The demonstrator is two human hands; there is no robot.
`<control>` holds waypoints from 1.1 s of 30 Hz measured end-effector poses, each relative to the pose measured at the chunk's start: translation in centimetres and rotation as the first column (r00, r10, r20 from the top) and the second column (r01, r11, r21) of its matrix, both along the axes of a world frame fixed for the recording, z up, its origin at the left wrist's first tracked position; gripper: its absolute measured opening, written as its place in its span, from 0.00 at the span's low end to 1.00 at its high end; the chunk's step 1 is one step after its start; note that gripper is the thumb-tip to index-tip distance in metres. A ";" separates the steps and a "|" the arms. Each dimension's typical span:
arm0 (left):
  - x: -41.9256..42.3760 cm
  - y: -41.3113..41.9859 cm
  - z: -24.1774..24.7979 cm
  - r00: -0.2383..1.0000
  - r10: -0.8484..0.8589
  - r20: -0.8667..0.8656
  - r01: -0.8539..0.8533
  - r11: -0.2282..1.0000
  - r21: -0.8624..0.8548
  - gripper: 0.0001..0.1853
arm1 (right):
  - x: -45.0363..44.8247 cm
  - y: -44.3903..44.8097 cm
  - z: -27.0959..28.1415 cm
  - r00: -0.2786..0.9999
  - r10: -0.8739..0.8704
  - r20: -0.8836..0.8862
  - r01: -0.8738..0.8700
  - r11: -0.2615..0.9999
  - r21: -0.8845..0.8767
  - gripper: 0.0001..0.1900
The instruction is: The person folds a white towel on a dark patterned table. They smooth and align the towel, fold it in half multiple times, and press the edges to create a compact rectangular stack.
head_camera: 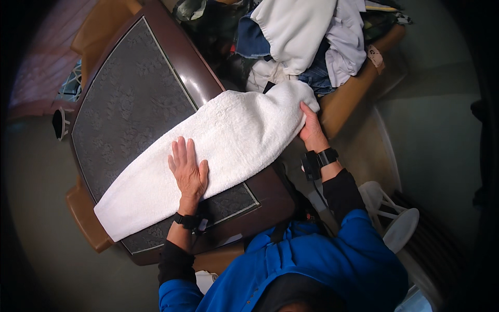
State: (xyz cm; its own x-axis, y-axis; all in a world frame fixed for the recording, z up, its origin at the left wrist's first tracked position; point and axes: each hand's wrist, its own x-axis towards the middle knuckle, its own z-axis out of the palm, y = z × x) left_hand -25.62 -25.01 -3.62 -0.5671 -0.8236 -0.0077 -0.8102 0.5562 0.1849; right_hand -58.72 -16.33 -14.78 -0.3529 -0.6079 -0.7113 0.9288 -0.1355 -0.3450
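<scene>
A long white terry towel [230,136], folded into a band, lies slantwise across a dark wooden table with a grey patterned inset top [128,97]. My left hand [189,171] rests flat on the towel near its middle, fingers apart and palm down. At the right, my right hand [312,124] grips the towel's bunched end, thumb on top and fingers hidden underneath. That end hangs past the table edge beside a heap of clothes. The towel's other end reaches over the table's far left edge.
Behind the towel's right end, white garments [296,31] and denim [315,74] are heaped on a seat with a brown wooden arm [351,93]. A white stool [401,230] stands at the right. A brown wooden chair part [87,218] juts out at the left.
</scene>
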 end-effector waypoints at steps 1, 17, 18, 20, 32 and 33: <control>0.1 0.0 0.1 1.000 0.006 0.021 -0.006 1.000 0.004 0.35 | -0.3 -0.2 0.2 0.999 0.011 -0.034 -0.011 1.000 0.000 0.27; -4.8 2.4 -0.1 0.645 0.249 -0.723 0.272 0.809 0.522 0.32 | 3.0 -0.9 18.0 0.761 -0.063 -0.646 -0.099 0.972 -0.211 0.21; -3.8 1.8 -0.3 0.511 0.429 -0.745 0.330 0.702 0.631 0.32 | 5.1 -1.5 20.0 0.748 0.015 -0.663 -0.175 0.969 -0.176 0.21; -1.8 1.0 2.8 0.195 0.789 -0.582 0.421 0.469 0.776 0.36 | 7.1 -0.9 19.8 -0.053 0.328 -0.943 -0.433 0.844 0.318 0.22; 10.7 2.5 0.4 -0.447 0.891 -0.080 0.653 0.386 0.651 0.44 | 15.2 0.3 16.2 -0.756 0.060 -0.652 -0.513 0.564 0.647 0.37; 10.8 2.5 0.6 -0.434 0.896 -0.088 0.654 0.381 0.654 0.44 | 15.2 0.7 16.3 -0.778 0.070 -0.624 -0.478 0.579 0.661 0.37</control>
State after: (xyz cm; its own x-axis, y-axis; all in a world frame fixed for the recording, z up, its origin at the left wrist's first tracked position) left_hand -14.81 -22.48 -3.04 -0.2968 -0.8240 -0.4827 0.8301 -0.4725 0.2961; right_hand -43.47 -15.67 1.50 0.2752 -0.9545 0.1152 -0.7984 -0.2937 -0.5256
